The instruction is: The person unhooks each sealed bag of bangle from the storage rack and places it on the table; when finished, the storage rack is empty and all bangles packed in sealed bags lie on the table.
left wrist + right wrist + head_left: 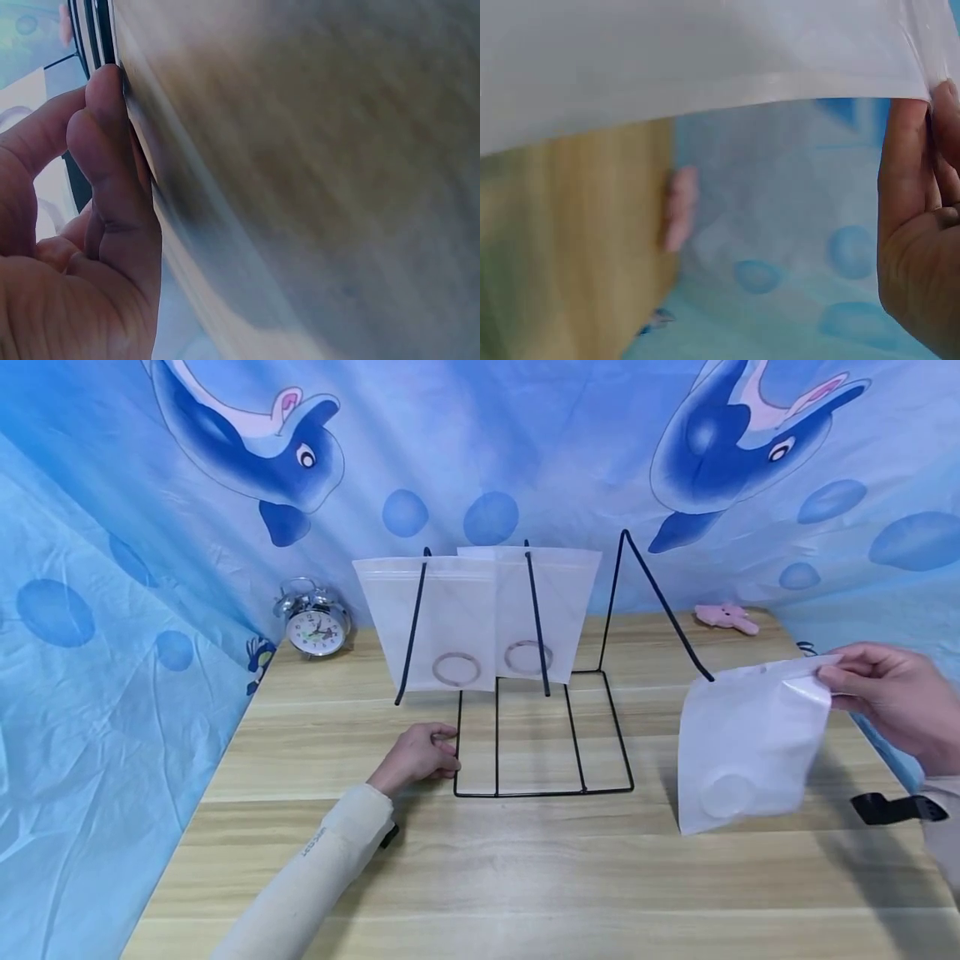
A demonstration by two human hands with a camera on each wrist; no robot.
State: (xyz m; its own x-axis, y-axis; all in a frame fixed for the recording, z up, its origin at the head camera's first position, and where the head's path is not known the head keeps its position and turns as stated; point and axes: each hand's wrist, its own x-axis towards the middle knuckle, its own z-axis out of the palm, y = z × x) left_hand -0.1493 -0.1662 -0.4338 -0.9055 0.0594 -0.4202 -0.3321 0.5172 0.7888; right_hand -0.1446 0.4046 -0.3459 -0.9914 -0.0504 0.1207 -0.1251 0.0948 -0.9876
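A black wire rack with upright prongs stands on the wooden table. My left hand holds the left rod of its base low at the tabletop, thumb and fingers bent around it. On the rack's left prong hangs a white zip bag with a ring shape showing through; a second such bag hangs on the middle prong, partly overlapped by the first. My right hand pinches the upper right corner of a third white bag, whose top edge meets the tip of the right prong. A round shape shows near its bottom.
A silver twin-bell alarm clock stands at the table's back left. Near the back right corner lies a small pink toy. Blue sheeting printed with dolphins hangs behind the table and along its sides.
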